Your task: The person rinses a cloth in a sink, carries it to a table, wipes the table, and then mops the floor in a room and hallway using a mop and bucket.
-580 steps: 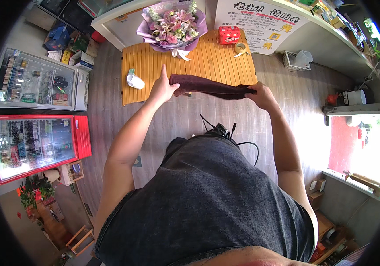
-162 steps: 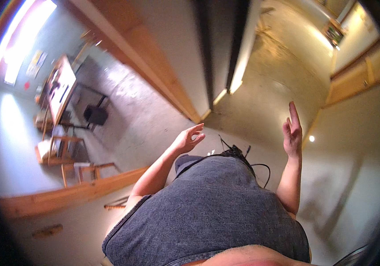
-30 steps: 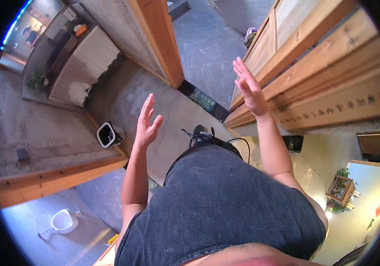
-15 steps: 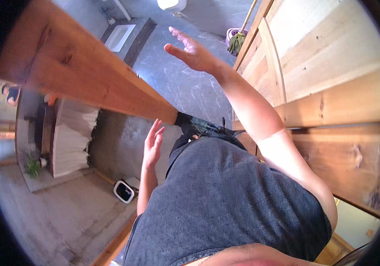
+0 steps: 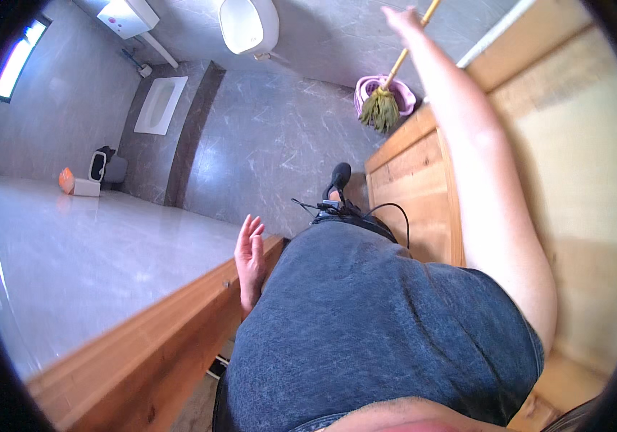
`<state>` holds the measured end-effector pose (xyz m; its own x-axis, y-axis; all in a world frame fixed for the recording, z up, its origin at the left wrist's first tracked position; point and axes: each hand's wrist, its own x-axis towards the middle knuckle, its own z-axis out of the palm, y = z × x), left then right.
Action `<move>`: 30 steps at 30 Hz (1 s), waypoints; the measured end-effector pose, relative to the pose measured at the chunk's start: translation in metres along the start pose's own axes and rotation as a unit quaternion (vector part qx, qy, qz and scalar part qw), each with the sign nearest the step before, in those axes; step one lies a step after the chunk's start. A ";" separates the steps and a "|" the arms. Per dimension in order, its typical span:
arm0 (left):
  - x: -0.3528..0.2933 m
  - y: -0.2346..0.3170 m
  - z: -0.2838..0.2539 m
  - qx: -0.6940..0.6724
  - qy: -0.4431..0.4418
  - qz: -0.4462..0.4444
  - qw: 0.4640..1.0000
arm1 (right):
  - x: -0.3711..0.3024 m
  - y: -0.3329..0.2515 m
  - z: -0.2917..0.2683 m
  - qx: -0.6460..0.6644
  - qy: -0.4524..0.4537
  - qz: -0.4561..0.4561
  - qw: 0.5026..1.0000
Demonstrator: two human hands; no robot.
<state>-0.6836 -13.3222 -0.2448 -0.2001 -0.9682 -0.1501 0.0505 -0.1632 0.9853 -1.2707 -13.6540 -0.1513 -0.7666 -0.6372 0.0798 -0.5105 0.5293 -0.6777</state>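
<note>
Right hand (image 5: 403,23) spreading open, contact unclear, yellow-handled mop with olive-green strands (image 5: 380,110) slanting beside it, lilac plastic bucket (image 5: 405,99) sitting below, left hand (image 5: 251,263) hanging open, boxy white cistern (image 5: 128,18) well leftward showing illegible marks

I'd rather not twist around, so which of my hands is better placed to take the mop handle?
Probably your right hand: it's stretched out close to the mop handle in this view, though I can't tell whether they touch. Your left hand is farther away, by the wooden frame.
</note>
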 end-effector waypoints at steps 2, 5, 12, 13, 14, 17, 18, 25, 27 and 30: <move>0.045 -0.001 0.000 -0.010 0.055 0.009 0.998 | 0.100 0.016 -0.003 -0.035 0.080 0.061 0.994; 0.123 0.004 -0.004 0.018 0.132 0.053 0.990 | 0.197 -0.008 -0.009 -0.012 0.194 0.133 0.972; 0.303 0.065 0.018 0.059 0.100 0.064 0.991 | 0.324 0.029 -0.063 0.051 0.256 0.117 0.958; 0.334 0.067 0.023 0.060 0.083 0.047 0.994 | 0.337 0.034 -0.061 0.062 0.249 0.110 0.960; 0.360 0.071 0.028 0.064 0.062 0.026 0.996 | 0.344 0.046 -0.061 0.074 0.240 0.110 0.962; 0.452 0.081 0.042 0.112 -0.040 0.005 0.993 | 0.359 0.077 -0.040 0.148 0.188 0.099 0.966; 0.492 0.078 0.047 0.130 -0.081 0.004 0.988 | 0.364 0.086 -0.033 0.183 0.173 0.085 0.964; 0.728 0.084 0.136 0.180 -0.422 -0.016 0.888 | 0.264 0.048 -0.017 0.232 0.373 0.138 0.888; 0.769 0.088 0.166 0.210 -0.512 0.011 0.833 | 0.204 0.036 -0.017 0.293 0.427 0.126 0.846; 0.801 0.083 0.196 0.222 -0.586 0.020 0.779 | 0.100 -0.076 -0.019 0.278 0.480 0.088 0.828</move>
<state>-1.0315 -14.0743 -0.2668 -0.9763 -0.0906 -0.1968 -0.2112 0.1965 0.9575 -1.3161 -13.7475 -0.0785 -0.9027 0.3013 0.3071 -0.3047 0.0564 -0.9508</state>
